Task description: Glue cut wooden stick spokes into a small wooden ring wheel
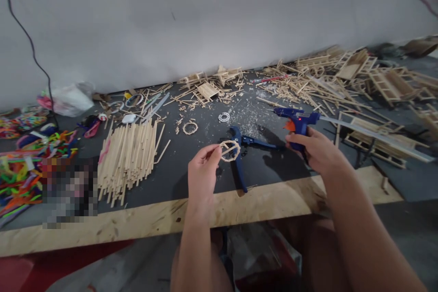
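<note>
One small ring [230,150] of bent wooden strip, crossed by thin spokes, is pinched between the thumb and fingertips of the left hand [202,174], held up above the table near its front edge so that its open face turns toward the right. The right hand [313,149] is wrapped closed around the handle of a blue glue gun [297,121], which points its nozzle leftward at the ring, a glue stick jutting out behind it; the two seem held level with each other so the nozzle can meet a joint. Blue cutters [243,155] lie on the dark mat [178,169] just under the ring, close to hand. Farther left sits a heap of sticks [128,155], and beyond it, at the left edge, a tangle of coloured pipe cleaners [23,164]. A second ring [190,127] rests behind the cutters. Along the back edge by the wall lie offcuts and small stick frames [376,77], thickest toward the right corner.
</note>
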`<state>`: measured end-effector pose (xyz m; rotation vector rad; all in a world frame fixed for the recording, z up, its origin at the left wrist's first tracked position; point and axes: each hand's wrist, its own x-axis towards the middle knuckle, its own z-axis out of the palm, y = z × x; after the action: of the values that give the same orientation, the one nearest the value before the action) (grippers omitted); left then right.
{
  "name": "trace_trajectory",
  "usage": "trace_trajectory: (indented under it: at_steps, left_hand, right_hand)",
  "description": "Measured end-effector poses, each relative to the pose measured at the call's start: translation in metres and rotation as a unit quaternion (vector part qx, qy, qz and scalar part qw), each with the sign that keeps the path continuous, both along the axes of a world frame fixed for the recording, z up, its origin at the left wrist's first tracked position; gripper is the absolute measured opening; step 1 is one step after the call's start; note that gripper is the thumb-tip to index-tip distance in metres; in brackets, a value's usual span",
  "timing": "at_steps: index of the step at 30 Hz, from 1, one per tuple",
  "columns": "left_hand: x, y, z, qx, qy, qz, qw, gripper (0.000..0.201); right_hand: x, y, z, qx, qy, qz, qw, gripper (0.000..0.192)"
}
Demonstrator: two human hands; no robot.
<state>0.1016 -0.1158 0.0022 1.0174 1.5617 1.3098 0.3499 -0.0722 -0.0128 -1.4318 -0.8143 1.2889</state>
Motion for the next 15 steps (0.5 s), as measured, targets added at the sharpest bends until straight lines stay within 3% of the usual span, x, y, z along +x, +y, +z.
trace_trajectory:
  at_steps: [3, 7, 10, 15]
  left_hand:
    - [0.001, 0.004, -0.005, 0.005, -0.043, -0.002, 0.999, 0.026]
    - [0.009, 0.009, -0.009, -0.003, -0.123, -0.021, 0.992, 0.024]
    - [0.018, 0.012, -0.01, -0.001, -0.167, -0.026, 0.986, 0.022]
    - [0.031, 0.015, -0.011, -0.004, -0.225, -0.033, 0.974, 0.02]
  right_hand:
    - [-0.005, -0.001, 0.007, -0.021, 0.098, -0.038, 0.994, 0.023]
    - [-0.014, -0.002, 0.017, 0.02, 0.139, -0.061, 0.988, 0.019]
    - [-0.024, -0.003, 0.021, 0.06, 0.134, -0.031, 0.989, 0.023]
    - [-0.044, -0.007, 0.02, 0.062, 0.131, 0.029, 0.989, 0.025]
